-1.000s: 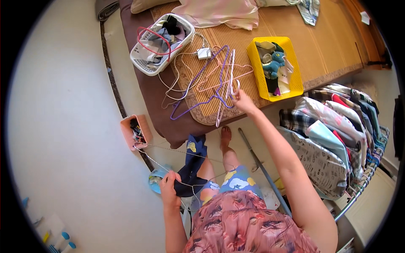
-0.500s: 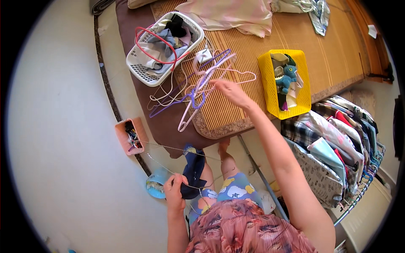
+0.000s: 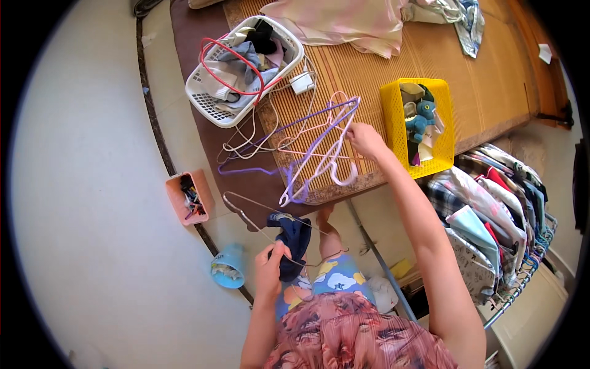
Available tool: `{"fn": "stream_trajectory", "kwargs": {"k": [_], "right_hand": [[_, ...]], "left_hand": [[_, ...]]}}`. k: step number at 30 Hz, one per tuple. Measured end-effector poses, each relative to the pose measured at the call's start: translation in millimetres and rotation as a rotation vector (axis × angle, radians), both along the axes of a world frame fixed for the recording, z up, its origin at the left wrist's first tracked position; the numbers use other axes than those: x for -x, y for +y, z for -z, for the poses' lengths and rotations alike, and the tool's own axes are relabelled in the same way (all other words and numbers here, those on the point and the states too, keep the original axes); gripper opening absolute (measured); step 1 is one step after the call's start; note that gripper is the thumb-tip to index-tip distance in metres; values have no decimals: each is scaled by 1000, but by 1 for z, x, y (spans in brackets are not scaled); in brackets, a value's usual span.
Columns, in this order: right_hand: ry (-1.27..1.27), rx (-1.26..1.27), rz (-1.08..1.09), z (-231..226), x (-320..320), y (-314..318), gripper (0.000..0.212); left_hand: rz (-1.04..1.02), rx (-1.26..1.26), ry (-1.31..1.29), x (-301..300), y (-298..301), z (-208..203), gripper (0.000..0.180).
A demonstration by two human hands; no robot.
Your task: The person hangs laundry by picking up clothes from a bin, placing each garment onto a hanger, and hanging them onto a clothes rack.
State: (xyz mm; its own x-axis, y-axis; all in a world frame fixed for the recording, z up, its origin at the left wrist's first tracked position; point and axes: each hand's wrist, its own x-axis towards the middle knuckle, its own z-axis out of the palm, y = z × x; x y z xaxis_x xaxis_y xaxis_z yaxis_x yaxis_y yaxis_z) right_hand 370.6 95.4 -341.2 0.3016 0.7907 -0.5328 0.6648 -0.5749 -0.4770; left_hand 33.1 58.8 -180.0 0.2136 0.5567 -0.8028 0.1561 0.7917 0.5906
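Observation:
My left hand (image 3: pixel 268 270) is closed round a thin metal wire hanger (image 3: pixel 241 211), held low in front of my lap. Beside it, a dark navy cloth (image 3: pixel 297 237) hangs over my leg, partly behind the wire. My right hand (image 3: pixel 367 142) reaches over the bed edge and pinches a white hanger (image 3: pixel 335 175), which is raised at an angle. Crossed with it are purple hangers (image 3: pixel 249 170), and a pink hanger (image 3: pixel 337 95) lies on the mat behind. Which of the crossed hangers touch my right fingers is partly hidden.
On the bed stand a white basket (image 3: pixel 206 111) of clothes with a red hanger on top and a yellow basket (image 3: pixel 401 144) holding a teal toy. White cable and adapter (image 3: pixel 302 82) lie between. A clothes rack (image 3: pixel 510 301) is right; a pink box (image 3: pixel 178 203) and blue bin (image 3: pixel 232 252) are left.
My right hand has moved right and nearer, lifting and turning the white hanger with the purple one beside it. My left hand has shifted slightly right with the wire hanger.

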Motion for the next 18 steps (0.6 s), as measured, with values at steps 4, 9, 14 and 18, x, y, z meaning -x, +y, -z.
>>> {"fn": "stream_trajectory", "kwargs": {"k": [4, 9, 14, 18], "right_hand": [[-161, -12, -132, -146, 22, 45, 20], [-338, 34, -380, -167, -28, 37, 22], [54, 202, -376, -173, -59, 32, 30], [304, 65, -217, -153, -60, 19, 35]], "left_hand": [[23, 10, -25, -2, -2, 2, 33], [17, 18, -64, -14, 2, -4, 33], [17, -78, -18, -13, 6, 13, 35], [31, -140, 9, -16, 13, 30, 34]]}}
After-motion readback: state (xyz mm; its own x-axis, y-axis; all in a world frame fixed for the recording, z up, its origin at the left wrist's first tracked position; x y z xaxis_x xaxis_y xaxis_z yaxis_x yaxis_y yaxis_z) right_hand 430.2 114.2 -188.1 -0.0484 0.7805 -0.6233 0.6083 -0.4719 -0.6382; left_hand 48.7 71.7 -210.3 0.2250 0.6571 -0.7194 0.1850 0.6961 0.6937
